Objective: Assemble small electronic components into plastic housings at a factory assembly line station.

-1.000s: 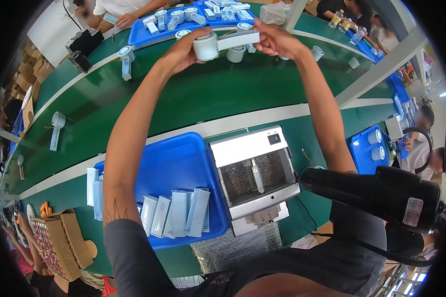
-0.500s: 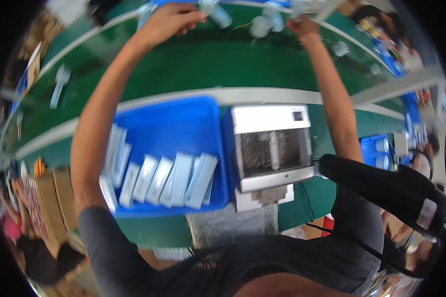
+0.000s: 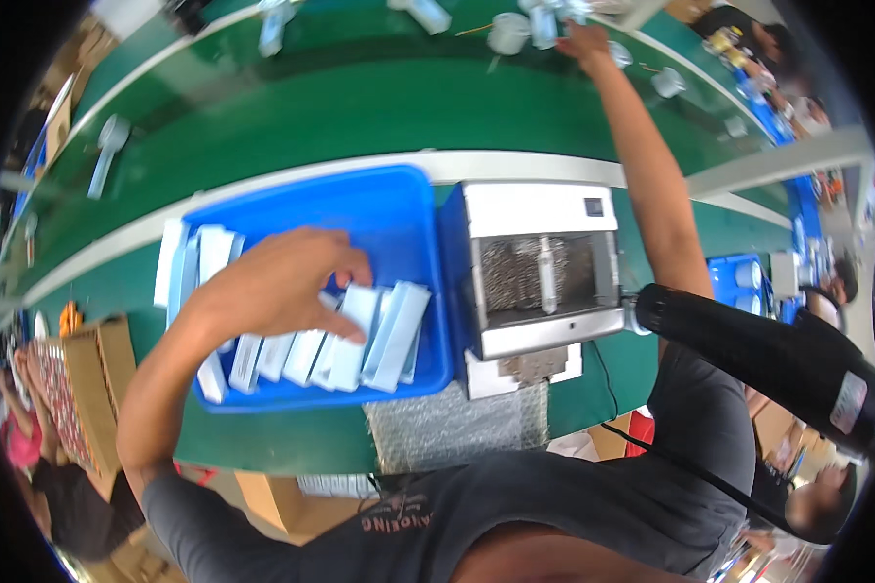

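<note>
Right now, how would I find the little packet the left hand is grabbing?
Find the big blue tray on the green table, left of the silver machine. Pale flat packets stand in a row inside. Yours is the packet under the left hand's fingertips; the others lie untouched.

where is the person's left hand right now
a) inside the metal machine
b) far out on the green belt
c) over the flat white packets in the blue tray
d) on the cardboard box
c) The left hand is spread over the row of white packets in the blue tray; the right hand is the one far out on the green belt.
</note>
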Available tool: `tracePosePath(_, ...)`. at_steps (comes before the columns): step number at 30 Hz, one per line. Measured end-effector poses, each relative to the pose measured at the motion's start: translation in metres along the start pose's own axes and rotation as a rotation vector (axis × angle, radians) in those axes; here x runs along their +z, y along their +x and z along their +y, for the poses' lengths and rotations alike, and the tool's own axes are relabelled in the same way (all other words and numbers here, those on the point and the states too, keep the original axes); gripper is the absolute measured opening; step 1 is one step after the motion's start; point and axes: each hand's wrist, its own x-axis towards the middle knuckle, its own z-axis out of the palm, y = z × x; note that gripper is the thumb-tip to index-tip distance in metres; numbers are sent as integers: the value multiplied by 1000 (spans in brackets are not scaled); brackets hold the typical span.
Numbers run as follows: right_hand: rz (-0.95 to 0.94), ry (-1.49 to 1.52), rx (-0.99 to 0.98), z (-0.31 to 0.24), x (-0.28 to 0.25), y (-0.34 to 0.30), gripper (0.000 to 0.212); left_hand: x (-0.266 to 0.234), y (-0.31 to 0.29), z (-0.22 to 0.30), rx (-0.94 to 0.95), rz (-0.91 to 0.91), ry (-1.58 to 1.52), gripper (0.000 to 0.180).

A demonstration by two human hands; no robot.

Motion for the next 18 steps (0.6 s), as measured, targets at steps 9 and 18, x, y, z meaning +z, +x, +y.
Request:
tracePosePath(9, -171, -905, -937, -90, 0, -84, 41, -73, 4, -16, 312, 392, -795, 43)
tracePosePath(18, -454, -1143, -912, -90, 44, -103, 23, -69, 155, -113, 246, 732, -287, 31)
